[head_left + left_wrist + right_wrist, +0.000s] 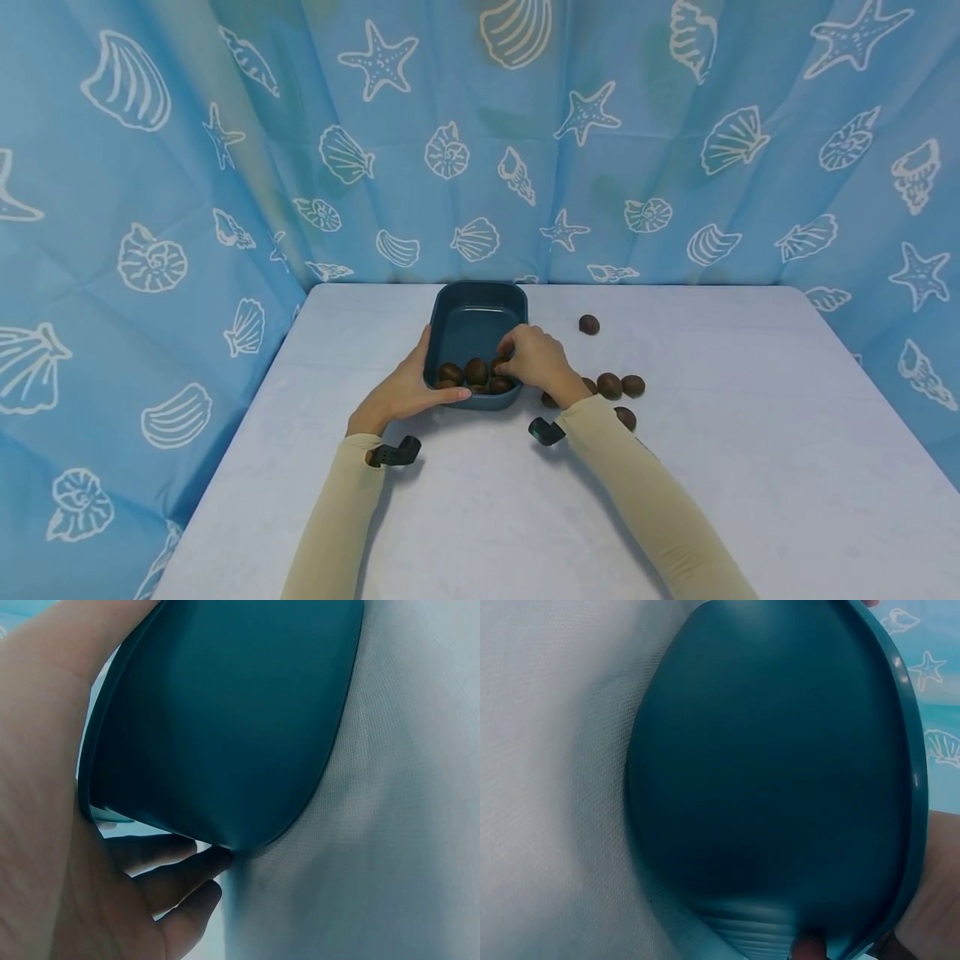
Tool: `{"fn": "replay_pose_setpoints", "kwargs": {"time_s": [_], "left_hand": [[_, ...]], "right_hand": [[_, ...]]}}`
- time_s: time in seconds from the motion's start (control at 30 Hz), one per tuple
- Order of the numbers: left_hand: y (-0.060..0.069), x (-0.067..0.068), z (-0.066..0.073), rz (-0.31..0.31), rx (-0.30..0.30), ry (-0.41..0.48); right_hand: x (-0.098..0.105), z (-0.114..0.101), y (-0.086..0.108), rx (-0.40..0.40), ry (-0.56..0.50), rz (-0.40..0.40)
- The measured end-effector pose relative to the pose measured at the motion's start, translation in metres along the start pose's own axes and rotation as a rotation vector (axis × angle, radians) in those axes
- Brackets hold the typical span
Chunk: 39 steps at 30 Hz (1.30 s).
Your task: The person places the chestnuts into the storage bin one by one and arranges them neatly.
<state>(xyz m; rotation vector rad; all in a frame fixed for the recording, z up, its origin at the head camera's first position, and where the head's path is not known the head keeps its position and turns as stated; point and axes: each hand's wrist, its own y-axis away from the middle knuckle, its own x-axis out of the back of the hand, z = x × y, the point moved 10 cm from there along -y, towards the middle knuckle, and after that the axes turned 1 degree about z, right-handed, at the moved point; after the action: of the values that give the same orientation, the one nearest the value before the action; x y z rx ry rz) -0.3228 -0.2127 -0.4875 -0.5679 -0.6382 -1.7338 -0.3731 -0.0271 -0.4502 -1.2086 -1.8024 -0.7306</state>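
A dark teal rectangular container [491, 402] stands near the table's far edge, with several round brown nuts [476, 371] gathered in its near end. My left hand [408, 387] holds its near left corner, thumb along the front rim and fingers along the left side. In the left wrist view those fingers [176, 874] bend against the container wall [225, 712]. My right hand [534, 358] reaches over the near right rim, its fingertips pinching a nut [500, 364] inside. The right wrist view shows mostly the container's outer wall [780, 765]; the nut is hidden there.
Several loose nuts [610, 385] lie on the white table [480, 517] to the right, some partly behind my right forearm. One more nut [588, 324] lies farther back. A blue shell-print curtain [450, 200] hangs behind the table and along its left side.
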Motion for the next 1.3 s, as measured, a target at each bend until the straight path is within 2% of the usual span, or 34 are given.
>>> {"fn": "replay_pose_setpoints", "kwargs": {"time_s": [0.13, 0.3, 0.53, 0.77, 1.03, 1.3], "left_hand": [[0.001, -0.001, 0.000, -0.007, 0.003, 0.008], [0.001, 0.000, 0.000, -0.004, 0.001, -0.013], [0.000, 0.002, 0.000, 0.006, -0.003, -0.021], [0.000, 0.001, 0.001, 0.005, -0.008, -0.028], [0.001, 0.000, -0.001, 0.005, 0.000, -0.021], [-0.001, 0.000, -0.002, 0.001, 0.002, -0.022]], "right_hand": [[0.007, -0.001, 0.006, 0.018, 0.016, 0.042], [0.032, 0.005, 0.014, 0.049, -0.018, 0.138], [0.071, 0.042, 0.014, 0.024, -0.168, 0.216], [0.100, 0.080, 0.013, -0.029, -0.226, 0.298], [0.114, 0.111, 0.009, -0.084, -0.195, 0.304], [0.108, 0.133, 0.002, -0.134, -0.164, 0.253]]}}
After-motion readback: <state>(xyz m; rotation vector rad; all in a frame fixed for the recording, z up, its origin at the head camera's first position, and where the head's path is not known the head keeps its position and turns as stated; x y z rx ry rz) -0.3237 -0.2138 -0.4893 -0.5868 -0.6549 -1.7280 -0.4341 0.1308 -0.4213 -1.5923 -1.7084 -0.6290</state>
